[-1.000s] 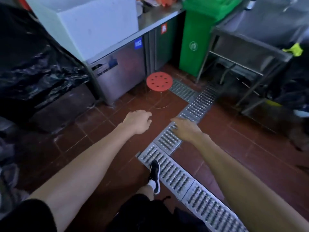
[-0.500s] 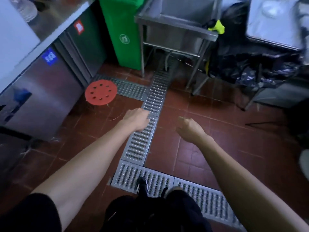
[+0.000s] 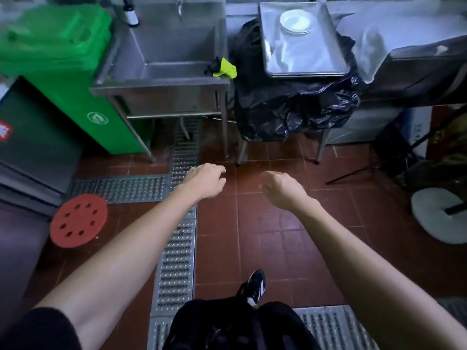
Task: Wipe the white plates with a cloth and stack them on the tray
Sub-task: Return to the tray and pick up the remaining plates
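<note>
Black shoe [image 3: 256,286] of mine stands on the red floor tiles [image 3: 265,236]. Past it, my left hand [image 3: 206,181] and right hand [image 3: 283,189] hang in the air, fingers loose and a bit curled, holding nothing. Far off, white plates [image 3: 295,21] sit stacked on the metal tray [image 3: 305,64]. A yellow-green cloth [image 3: 225,68] lies on the sink [image 3: 161,83] edge, left of the tray.

Empty left hand [image 3: 206,179] and right hand [image 3: 280,188] over tiled floor [image 3: 265,236], white plates [image 3: 295,21] on tray [image 3: 305,64]
</note>
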`<state>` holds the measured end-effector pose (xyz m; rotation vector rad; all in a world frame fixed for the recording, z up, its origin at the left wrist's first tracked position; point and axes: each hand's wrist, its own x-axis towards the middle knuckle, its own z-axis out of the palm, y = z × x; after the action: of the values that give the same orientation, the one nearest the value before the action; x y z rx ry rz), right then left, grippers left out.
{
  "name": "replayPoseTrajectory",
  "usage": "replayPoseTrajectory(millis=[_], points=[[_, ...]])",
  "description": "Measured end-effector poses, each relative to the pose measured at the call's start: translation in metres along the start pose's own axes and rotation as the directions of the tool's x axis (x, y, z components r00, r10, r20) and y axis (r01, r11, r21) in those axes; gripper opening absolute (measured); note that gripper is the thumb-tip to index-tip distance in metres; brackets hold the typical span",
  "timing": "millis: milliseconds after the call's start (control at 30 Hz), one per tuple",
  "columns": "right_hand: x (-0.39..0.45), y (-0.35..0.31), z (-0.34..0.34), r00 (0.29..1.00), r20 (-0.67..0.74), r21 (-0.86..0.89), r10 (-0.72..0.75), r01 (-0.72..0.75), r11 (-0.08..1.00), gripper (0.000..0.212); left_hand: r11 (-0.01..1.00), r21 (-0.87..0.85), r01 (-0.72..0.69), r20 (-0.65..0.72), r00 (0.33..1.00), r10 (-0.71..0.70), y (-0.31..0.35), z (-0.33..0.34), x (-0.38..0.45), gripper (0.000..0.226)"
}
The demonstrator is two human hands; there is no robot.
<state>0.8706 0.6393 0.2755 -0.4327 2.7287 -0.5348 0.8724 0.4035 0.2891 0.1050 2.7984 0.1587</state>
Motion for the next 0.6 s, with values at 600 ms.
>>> replayPoseTrajectory(millis=[600], points=[[0.172,0.132,-0.104,0.986,-0.045,-0.04,0.16,-0.162,0.986,0.05,0.992,-0.002,-0.123,0.009,0.992,0.123,0.067,-0.056,0.238,0.042]])
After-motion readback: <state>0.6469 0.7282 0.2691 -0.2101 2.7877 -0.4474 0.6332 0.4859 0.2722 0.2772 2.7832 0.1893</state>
